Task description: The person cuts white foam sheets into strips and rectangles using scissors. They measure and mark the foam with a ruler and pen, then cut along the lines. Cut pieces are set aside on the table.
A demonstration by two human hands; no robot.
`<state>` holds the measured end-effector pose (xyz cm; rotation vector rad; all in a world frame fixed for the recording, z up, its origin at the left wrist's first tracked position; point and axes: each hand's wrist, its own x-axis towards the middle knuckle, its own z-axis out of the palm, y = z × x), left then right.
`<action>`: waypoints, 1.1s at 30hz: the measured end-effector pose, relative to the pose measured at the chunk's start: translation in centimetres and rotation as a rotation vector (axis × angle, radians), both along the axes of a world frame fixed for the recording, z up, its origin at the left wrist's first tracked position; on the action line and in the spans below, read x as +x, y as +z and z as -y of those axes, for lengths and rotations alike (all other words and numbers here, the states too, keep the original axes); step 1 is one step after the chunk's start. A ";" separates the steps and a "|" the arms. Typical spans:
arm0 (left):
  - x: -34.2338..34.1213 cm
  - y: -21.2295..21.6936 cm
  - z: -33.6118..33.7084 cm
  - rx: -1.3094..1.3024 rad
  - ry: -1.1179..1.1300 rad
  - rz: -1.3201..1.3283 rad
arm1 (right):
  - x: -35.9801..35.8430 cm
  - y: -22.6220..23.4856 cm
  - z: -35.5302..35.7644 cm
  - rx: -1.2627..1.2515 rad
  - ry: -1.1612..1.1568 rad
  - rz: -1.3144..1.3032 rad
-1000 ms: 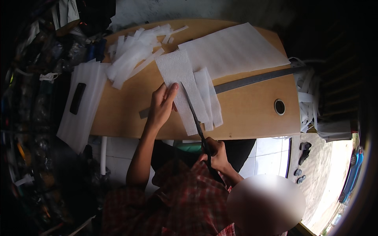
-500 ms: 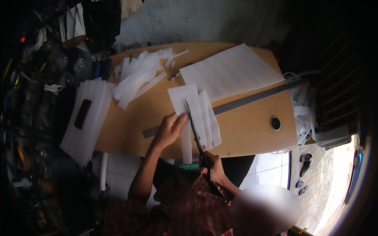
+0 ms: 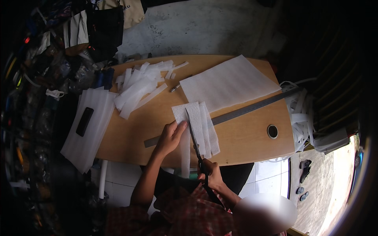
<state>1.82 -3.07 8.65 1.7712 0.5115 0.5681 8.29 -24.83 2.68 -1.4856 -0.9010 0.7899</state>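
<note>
My right hand (image 3: 212,173) grips the black handles of a pair of scissors (image 3: 196,146), whose blades reach up into a piece of white foam sheet (image 3: 198,129). The foam is cut partway lengthwise, and a narrow strip (image 3: 184,155) hangs down to the left of the blades. My left hand (image 3: 170,137) pinches the foam just left of the cut, thumb on top. Beside the piece, to its right, lie more white foam strips (image 3: 211,133). Under and behind the work runs a long grey metal ruler (image 3: 252,106).
A wooden table (image 3: 244,141) carries a large foam sheet (image 3: 232,80), a heap of cut strips (image 3: 138,88) and a pen (image 3: 175,88). At its left edge a dark phone (image 3: 84,122) rests on stacked foam (image 3: 103,112). White strips (image 3: 301,118) hang past the right edge.
The view has shifted, so the table sits lower in the picture. My hands, the scissors and the foam sit closer to the ruler's left part, with the blades still in the cut.
</note>
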 end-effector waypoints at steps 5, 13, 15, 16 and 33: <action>-0.2 0.0 -0.2 -0.003 -0.022 -0.004 | 0.1 0.1 -0.2 0.014 -0.022 -0.039; -1.2 -1.3 -1.9 -0.099 -0.083 -0.107 | 1.3 -0.4 -2.0 -0.018 0.000 -0.015; -1.6 -1.4 -2.2 -0.113 -0.067 -0.071 | 1.2 0.3 -2.5 -0.045 -0.028 -0.024; -1.8 -1.6 -2.4 -0.109 -0.054 -0.051 | 1.3 0.3 -2.6 -0.077 -0.030 -0.020; 5.0 -4.3 3.1 -0.160 0.201 -0.125 | 6.0 2.8 3.2 -0.044 -0.287 -0.202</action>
